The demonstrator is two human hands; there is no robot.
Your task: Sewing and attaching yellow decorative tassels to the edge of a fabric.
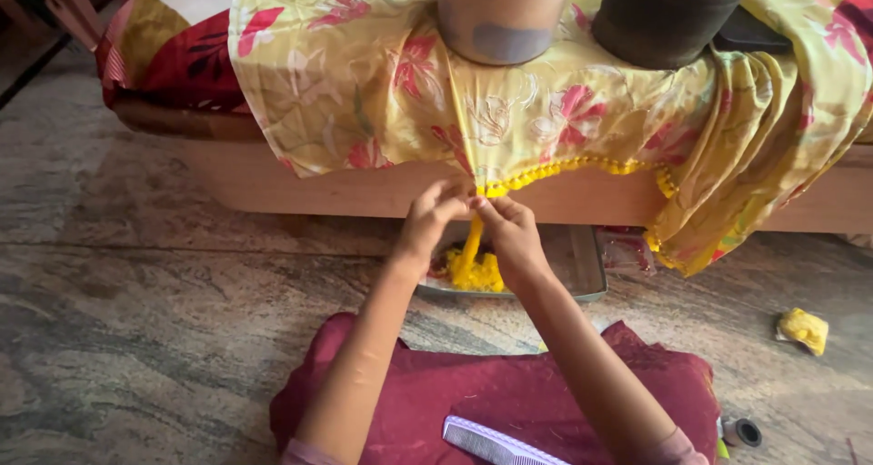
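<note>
Left hand (427, 221) raised to the hem of the yellow floral cloth (364, 92), fingers pinched narrow on the yellow pom-pom trim (582, 167); trim is bright, beaded-looking, running along the cloth's lower edge over the wooden bed frame (273, 188); right hand (511, 238) touching the left, fingertips closed on the same spot; loose trim hangs below the grip into a metal tray (591, 288); white comb (491, 442) on maroon cloth (473, 392).
</note>
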